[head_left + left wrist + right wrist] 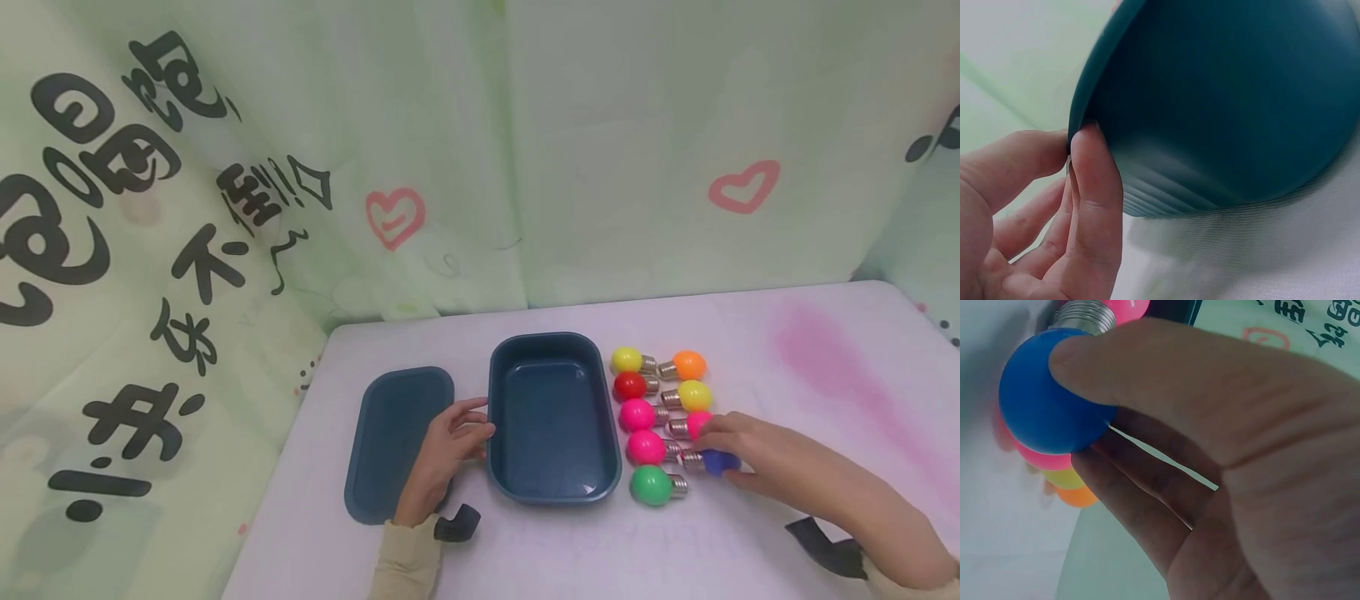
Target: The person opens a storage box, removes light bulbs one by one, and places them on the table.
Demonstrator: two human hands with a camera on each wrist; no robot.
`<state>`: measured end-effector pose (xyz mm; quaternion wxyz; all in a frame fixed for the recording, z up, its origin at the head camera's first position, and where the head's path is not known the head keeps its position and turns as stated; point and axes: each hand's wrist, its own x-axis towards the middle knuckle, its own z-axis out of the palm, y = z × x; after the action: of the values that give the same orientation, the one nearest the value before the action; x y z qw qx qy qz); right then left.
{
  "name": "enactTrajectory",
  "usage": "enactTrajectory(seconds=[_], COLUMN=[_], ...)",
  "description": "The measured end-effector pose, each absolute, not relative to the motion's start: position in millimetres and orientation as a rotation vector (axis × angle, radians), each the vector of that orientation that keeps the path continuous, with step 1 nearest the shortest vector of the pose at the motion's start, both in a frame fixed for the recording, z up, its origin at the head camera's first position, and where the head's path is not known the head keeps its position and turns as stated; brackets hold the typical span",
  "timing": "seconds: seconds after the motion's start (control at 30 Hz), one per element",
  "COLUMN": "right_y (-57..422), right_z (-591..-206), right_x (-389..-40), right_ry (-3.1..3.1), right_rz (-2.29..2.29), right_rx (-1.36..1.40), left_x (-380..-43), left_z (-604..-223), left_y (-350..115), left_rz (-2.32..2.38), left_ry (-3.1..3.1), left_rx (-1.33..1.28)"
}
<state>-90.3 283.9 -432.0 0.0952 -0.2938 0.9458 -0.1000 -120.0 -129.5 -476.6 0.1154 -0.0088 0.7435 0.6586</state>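
My left hand [444,457] is at the left side of a dark blue plastic bin [551,429]. In the left wrist view, thumb and a finger pinch the bin's rim [1085,94]. On the right, my right hand [772,460] holds a blue light bulb [1032,394] by its round part, thumb on one side and fingers on the other. Its metal screw base points left towards the bin. Close by lie a pink bulb [699,423], partly behind the fingers, and a green bulb [651,486].
Two columns of bulbs lie right of the bin, among them a red bulb [628,385], a yellow bulb [696,395] and an orange bulb [690,365]. A flat dark blue lid [397,425] lies left of the bin. A printed curtain [600,125] hangs behind the table.
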Motion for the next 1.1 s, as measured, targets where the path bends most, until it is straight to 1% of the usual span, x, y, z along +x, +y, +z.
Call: enactTrajectory(seconds=[0.53, 0.73, 1.1], right_y=[286.9, 289.0, 282.4], right_z=[-439.7, -438.9, -432.1], right_x=[-88.0, -85.2, -84.0], right_ry=[2.792, 2.802, 2.91], right_rz=[-0.298, -0.298, -0.356], right_rx=[-0.817, -0.758, -0.765], left_x=[-121.1, -122.5, -121.1], left_z=[-475.3, -473.8, -471.6], left_y=[-126.3, -122.5, -124.9], left_rz=[1.929, 1.933, 1.921], left_ry=[2.164, 2.162, 2.166], left_rx=[-0.043, -0.026, -0.053])
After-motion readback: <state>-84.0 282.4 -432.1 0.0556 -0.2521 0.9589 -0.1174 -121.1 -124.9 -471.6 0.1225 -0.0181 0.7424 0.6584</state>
